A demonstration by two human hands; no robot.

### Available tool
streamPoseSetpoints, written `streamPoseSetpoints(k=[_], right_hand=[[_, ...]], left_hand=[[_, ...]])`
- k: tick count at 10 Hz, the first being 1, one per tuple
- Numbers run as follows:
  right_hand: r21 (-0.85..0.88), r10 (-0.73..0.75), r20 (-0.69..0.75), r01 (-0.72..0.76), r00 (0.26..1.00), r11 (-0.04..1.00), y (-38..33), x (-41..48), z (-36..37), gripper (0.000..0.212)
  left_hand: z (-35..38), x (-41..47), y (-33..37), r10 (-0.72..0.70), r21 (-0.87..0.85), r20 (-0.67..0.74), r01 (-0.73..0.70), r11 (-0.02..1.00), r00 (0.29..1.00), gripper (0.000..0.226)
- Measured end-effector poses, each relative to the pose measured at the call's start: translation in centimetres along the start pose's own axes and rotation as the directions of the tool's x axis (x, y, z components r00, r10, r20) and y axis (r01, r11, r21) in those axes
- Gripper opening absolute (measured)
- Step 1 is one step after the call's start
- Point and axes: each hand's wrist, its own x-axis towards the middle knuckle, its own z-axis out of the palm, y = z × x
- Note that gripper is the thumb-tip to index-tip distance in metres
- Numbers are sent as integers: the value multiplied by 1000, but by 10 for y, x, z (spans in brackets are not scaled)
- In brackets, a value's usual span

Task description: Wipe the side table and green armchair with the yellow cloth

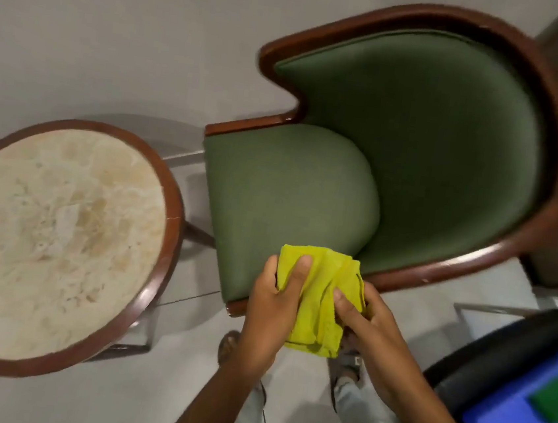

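The yellow cloth (321,305) is bunched between both my hands, held in the air just in front of the green armchair's front edge. My left hand (272,309) grips its left side with the thumb on top. My right hand (373,335) pinches its right side. The green armchair (293,192) with a dark wooden frame fills the upper right. The round side table (54,236), with a pale marble top and brown wooden rim, stands to the chair's left.
Grey floor surrounds the furniture. A blue bin with a black rim (525,406) sits at the lower right, close to my right forearm. My feet (346,361) show below the cloth.
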Motion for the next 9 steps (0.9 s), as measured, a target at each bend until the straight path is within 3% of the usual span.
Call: streamPoseSetpoints(k=[1,2,3,4,5,6,7,8,9], right_hand=[[147,27,-47,-20,999,989,0,-26,-34,74],[123,-16,-182,39,983,992,7,-53,-91,67],[-54,-156,-439,148,885,988,34,-85,-168,58],[-283,-188,-638,0,746,959,79,-118,-245,30],[-291,-59,-755,-253,653,923,142,-138,-305,11],[-203,38,-814,-345,580,917,197,-143,-339,15],[-259,91,-783,-456,615,852,238,-143,-360,27],[-475,244,-680,-669,691,572,252,-142,-369,41],[-653,75,-709,-693,701,306,230,-139,-370,37]], left_hand=[[36,-24,-1,119,142,41,-123,982,992,15],[89,-54,-3,139,119,51,-144,982,989,34],[151,-99,-26,50,14,192,-54,998,980,47],[221,-142,-75,109,321,404,-252,913,908,27],[294,-172,-131,4,531,637,-443,723,770,28],[343,-180,-185,-204,640,742,-583,501,639,44],[371,-179,-224,-305,586,801,-778,226,515,43],[371,-172,-233,-397,380,848,-925,-9,352,40],[360,-161,-200,-223,294,919,-943,-158,324,29]])
